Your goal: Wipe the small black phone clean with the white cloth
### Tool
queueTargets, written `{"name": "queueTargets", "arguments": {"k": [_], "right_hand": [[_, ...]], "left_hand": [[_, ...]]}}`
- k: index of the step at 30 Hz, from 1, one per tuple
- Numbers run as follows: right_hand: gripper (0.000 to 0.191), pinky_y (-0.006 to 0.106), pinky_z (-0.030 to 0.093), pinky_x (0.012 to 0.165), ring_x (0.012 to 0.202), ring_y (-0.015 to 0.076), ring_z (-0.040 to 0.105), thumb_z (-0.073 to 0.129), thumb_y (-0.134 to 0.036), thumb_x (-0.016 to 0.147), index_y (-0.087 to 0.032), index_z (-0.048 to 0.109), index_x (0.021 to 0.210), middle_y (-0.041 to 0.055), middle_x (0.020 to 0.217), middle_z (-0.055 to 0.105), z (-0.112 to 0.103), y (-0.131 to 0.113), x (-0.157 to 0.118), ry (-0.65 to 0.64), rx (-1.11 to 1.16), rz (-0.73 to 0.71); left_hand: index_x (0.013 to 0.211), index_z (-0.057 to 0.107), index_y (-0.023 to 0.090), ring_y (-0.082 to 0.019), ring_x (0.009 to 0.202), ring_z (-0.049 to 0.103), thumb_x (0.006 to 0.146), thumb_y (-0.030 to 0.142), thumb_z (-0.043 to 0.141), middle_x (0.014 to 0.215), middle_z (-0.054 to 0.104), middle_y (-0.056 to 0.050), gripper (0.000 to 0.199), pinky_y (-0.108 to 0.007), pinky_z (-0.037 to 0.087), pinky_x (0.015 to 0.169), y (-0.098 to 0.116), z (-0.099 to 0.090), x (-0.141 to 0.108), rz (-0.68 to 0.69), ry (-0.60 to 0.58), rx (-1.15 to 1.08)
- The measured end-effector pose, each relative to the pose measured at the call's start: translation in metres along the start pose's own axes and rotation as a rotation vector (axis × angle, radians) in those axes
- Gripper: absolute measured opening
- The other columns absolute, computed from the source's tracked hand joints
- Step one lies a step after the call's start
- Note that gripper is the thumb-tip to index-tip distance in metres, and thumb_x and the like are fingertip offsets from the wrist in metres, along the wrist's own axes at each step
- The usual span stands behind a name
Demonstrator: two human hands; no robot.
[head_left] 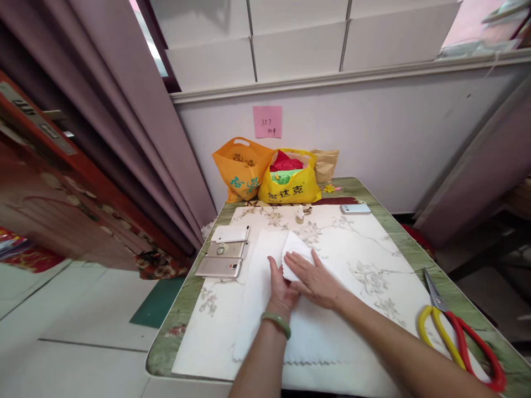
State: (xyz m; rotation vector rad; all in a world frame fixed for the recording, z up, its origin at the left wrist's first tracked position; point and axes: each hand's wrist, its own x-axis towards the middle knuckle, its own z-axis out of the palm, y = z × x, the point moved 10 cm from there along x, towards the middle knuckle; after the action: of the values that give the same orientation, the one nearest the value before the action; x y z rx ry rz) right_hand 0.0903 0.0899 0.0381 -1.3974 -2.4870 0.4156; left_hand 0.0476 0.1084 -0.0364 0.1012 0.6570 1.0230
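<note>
A small piece of white cloth [293,250] with a zigzag edge lies under the flat, stretched fingers of my right hand [317,281]. My left hand [283,287], with a green bangle [277,321] on its wrist, is palm up and reaches in beneath that piece. Its thumb stands out to the side, while the cloth and the right hand hide its other fingers. Something dark shows between the hands, too little to name. Below both hands a large white cloth [261,331] with a zigzag edge is spread over a flower-patterned sheet [369,265].
Three phones [218,267] lie at the left, another phone [355,209] at the back right. Large scissors [450,326] rest on the right side of the table. A small bottle [300,214] stands near the back, before an orange bag [243,166] and a yellow bag [290,185].
</note>
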Motion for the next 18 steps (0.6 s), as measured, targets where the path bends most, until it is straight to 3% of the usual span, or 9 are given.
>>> {"name": "queueTargets", "arguments": {"k": [3, 6, 10, 14, 16, 18], "right_hand": [[0.069, 0.06, -0.006, 0.114, 0.146, 0.0242, 0.016, 0.017, -0.061, 0.097, -0.023, 0.01, 0.153, 0.006, 0.158, 0.017, -0.003, 0.027, 0.016, 0.026, -0.033, 0.121], [0.07, 0.06, -0.004, 0.114, 0.145, 0.025, 0.018, 0.019, -0.061, 0.096, -0.02, 0.012, 0.153, 0.0082, 0.157, 0.021, -0.002, 0.051, 0.012, 0.08, -0.077, 0.235], [0.056, 0.058, 0.004, 0.115, 0.138, 0.0245, 0.035, 0.027, -0.053, 0.098, -0.023, 0.041, 0.144, 0.0076, 0.148, 0.043, -0.011, 0.07, -0.011, 0.245, -0.088, 0.319], [0.041, 0.045, 0.03, 0.11, 0.121, 0.0219, 0.054, 0.036, -0.045, 0.097, -0.027, 0.069, 0.114, 0.0048, 0.131, 0.06, -0.05, 0.088, -0.029, 0.45, -0.049, 0.355], [0.041, 0.039, 0.044, 0.095, 0.113, 0.0238, 0.058, 0.04, -0.048, 0.094, -0.026, 0.073, 0.105, 0.0061, 0.127, 0.062, -0.08, 0.11, -0.041, 0.568, -0.014, 0.488], [0.041, 0.036, 0.048, 0.082, 0.092, 0.0228, 0.064, 0.045, -0.053, 0.09, -0.025, 0.074, 0.1, 0.0058, 0.11, 0.069, -0.1, 0.131, -0.052, 0.619, 0.065, 0.643]], "left_hand": [[0.126, 0.06, 0.017, -0.03, 0.114, 0.06, 0.083, 0.069, 0.043, 0.123, 0.064, -0.014, 0.069, -0.045, 0.047, 0.099, -0.001, 0.021, -0.001, -0.008, -0.117, -0.085], [0.127, 0.059, 0.016, -0.027, 0.109, 0.063, 0.086, 0.069, 0.037, 0.121, 0.065, -0.015, 0.071, -0.042, 0.048, 0.097, 0.002, 0.025, -0.002, 0.018, -0.129, -0.091], [0.127, 0.059, 0.011, -0.026, 0.108, 0.063, 0.089, 0.065, 0.037, 0.122, 0.065, -0.017, 0.07, -0.04, 0.049, 0.097, 0.006, 0.02, 0.001, 0.07, -0.093, -0.095], [0.129, 0.056, 0.01, -0.03, 0.115, 0.059, 0.087, 0.067, 0.04, 0.126, 0.061, -0.02, 0.073, -0.049, 0.047, 0.099, 0.005, 0.016, 0.002, 0.055, -0.074, -0.113], [0.13, 0.055, 0.009, -0.032, 0.117, 0.057, 0.086, 0.068, 0.042, 0.127, 0.06, -0.022, 0.074, -0.054, 0.046, 0.099, 0.001, 0.015, 0.002, 0.016, -0.08, -0.099], [0.129, 0.055, 0.007, -0.033, 0.119, 0.056, 0.085, 0.068, 0.043, 0.129, 0.059, -0.023, 0.076, -0.056, 0.044, 0.1, -0.003, 0.017, 0.001, -0.027, -0.115, -0.076]]}}
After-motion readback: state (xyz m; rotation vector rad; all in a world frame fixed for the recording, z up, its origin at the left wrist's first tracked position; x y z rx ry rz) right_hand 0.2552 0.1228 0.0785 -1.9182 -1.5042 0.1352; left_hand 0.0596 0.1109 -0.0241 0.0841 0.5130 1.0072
